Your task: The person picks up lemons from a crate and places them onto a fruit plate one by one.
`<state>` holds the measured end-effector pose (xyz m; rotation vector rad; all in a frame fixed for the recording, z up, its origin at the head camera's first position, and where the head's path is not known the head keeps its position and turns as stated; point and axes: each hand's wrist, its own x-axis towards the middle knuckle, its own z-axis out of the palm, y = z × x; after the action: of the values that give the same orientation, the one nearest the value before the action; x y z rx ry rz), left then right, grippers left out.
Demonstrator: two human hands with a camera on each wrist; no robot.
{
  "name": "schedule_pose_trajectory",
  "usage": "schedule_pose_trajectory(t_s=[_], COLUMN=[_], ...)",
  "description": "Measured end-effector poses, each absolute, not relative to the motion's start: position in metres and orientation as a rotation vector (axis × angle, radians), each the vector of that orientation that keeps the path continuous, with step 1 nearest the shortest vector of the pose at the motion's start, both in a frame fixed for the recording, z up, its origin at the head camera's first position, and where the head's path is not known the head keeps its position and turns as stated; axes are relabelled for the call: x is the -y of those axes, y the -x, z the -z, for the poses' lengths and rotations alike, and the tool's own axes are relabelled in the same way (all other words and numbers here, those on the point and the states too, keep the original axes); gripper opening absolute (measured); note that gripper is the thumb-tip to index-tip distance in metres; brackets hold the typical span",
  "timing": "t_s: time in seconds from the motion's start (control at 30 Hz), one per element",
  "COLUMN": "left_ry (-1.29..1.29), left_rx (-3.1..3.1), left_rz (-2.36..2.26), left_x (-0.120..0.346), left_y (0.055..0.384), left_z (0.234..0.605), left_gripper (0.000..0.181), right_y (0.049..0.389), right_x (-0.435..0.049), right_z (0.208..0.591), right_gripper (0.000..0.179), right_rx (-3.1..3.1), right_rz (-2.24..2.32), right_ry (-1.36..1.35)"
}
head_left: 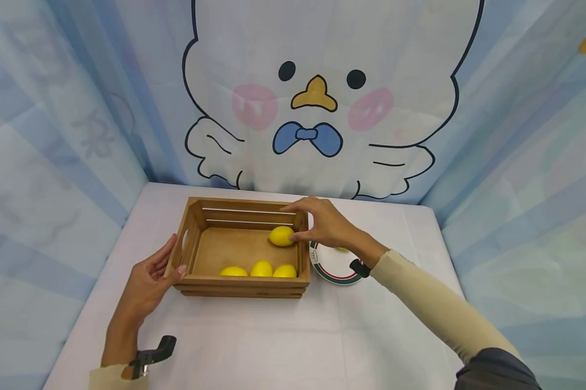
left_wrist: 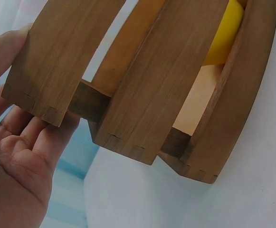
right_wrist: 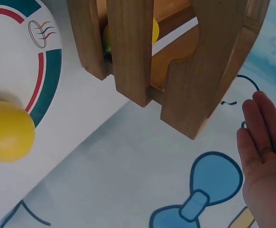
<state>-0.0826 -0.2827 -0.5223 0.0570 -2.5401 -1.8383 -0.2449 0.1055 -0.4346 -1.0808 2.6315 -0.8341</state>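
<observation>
My left hand (head_left: 149, 279) grips the left end of a slatted wooden crate (head_left: 244, 287), its thumb over the near corner. In the left wrist view, the fingers (left_wrist: 28, 130) lie behind the end board. Over the crate's right end is my right hand (head_left: 329, 222), thumb and fingers spread apart. One lemon (head_left: 280, 236) lies inside the crate by that thumb tip. Several more lemons (head_left: 261, 268) sit along the near wall, their lower parts hidden. The right wrist view shows the fingers (right_wrist: 259, 128) extended, with nothing in the palm.
Right of the crate, a white plate (head_left: 339, 273) with a green and red rim stands partly under my right wrist. It bears another lemon (right_wrist: 9, 130), mostly hidden in the head view. A white-covered table (head_left: 273, 346) meets a printed curtain (head_left: 317, 168) at the back.
</observation>
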Motion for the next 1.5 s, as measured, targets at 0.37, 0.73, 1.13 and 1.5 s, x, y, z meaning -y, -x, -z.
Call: schedule_pose_trajectory(t_s=[0.37,0.73,1.13,1.5], left_ry=[-0.076,-0.089,-0.076,-0.105], left_rx=[2.554,2.567,2.565,2.596], left_rz=[1.828,1.825,1.833,1.797], left_x=[0.283,0.281,0.281,0.282], left_y=[0.082,0.083,0.083,0.083], left_z=[0.522,0.52,0.522,0.519], left_gripper=[0.08,0.08,0.079,0.079], right_y=[0.259,0.271,0.278,0.285], right_x=[-0.096,-0.086,-0.074,-0.062], right_z=[0.429,0.429,0.441,0.451], right_gripper=[0.062,0.061,0.064,0.063], right_rx=[-2.556,-2.422,-2.365,-2.348], right_rz=[0.733,0.651,0.562,0.405], right_ry=[1.162,1.214,1.224,1.231])
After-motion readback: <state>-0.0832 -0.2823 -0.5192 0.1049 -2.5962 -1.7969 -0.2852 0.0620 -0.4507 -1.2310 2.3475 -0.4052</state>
